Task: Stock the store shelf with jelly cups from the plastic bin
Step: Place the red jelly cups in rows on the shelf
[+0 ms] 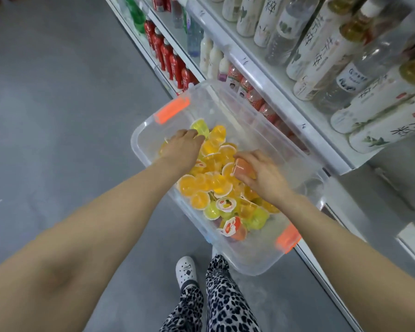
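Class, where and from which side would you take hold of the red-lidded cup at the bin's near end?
Pinch the red-lidded cup across its round lid rim, coming from above. It lies on top of the pile with its lid tilted upward and nothing covering it.

jelly cups (201, 183) orange, yellow, green | bin (249, 267) clear | latches (171, 109) orange | trousers (225, 303) leopard-print | shoe (186, 269) white | floor (58, 92) grey

Left grip (182, 146) lies palm-down, reaching forward; right grip (260, 174) is curled round a jelly cup (243, 169).
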Motion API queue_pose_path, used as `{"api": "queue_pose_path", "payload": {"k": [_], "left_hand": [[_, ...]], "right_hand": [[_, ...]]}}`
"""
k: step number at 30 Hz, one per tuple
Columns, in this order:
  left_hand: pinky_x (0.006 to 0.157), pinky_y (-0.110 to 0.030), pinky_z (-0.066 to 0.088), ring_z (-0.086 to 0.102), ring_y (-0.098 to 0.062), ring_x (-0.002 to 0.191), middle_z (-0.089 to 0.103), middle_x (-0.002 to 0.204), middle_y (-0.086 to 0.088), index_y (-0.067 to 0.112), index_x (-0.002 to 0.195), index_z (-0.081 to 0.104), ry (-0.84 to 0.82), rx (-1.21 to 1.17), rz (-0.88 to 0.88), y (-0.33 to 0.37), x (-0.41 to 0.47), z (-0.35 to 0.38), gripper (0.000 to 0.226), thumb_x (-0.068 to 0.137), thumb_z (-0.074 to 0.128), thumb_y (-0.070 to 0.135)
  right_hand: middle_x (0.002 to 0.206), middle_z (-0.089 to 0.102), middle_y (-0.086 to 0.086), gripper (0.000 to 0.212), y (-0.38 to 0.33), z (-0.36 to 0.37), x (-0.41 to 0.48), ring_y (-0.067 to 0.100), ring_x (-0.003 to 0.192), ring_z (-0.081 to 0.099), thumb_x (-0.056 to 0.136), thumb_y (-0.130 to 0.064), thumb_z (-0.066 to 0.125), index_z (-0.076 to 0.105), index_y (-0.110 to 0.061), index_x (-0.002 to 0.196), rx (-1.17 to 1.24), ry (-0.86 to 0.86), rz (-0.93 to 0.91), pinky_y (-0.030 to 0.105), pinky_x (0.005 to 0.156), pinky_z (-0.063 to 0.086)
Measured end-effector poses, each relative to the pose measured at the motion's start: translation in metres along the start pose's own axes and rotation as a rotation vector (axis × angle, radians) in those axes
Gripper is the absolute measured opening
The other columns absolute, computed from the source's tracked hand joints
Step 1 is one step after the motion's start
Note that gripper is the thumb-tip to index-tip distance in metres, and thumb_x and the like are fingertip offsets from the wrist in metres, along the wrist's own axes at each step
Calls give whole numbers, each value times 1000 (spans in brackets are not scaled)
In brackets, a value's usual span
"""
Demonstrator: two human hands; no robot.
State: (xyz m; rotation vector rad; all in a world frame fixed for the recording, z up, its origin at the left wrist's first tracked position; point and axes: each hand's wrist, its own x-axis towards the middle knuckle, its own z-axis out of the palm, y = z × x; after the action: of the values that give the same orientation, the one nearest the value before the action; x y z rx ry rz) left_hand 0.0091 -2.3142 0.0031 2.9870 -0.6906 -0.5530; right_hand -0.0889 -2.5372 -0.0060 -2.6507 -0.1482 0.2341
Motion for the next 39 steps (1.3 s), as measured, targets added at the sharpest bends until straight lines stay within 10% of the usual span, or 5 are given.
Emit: {"api": "queue_pose_path", "payload": {"k": [15,22,39], "left_hand": [[71,-43,50,60,-39,98,40,133,-6,20,135,46,-23,-75,-66,-4,16,3,54,88,61,-3],[94,-39,38,45,-32,116,54,127,-14,7,130,47,107,-84,55,24,-8,-9,60,89,60,49],[83,-40,48,57,-32,107,58,119,-12,9,126,48,83,-516,61,52,-65,-34,58,80,75,32]], "right_hand": [[101,62,-3,45,1,-3,-4,22,89,59,78,-34,77,45,-24,109,29,49,32,36,73,47],[103,60,-4,37,3,-2,-19,22,89,61,80,-30,71,47,-21,106,124,139,126,35,74,48],[98,63,-12,36,-40,-63,-84,7,86,56,79,-40,76,53,-24,102,189,410,236,22,70,34]]}}
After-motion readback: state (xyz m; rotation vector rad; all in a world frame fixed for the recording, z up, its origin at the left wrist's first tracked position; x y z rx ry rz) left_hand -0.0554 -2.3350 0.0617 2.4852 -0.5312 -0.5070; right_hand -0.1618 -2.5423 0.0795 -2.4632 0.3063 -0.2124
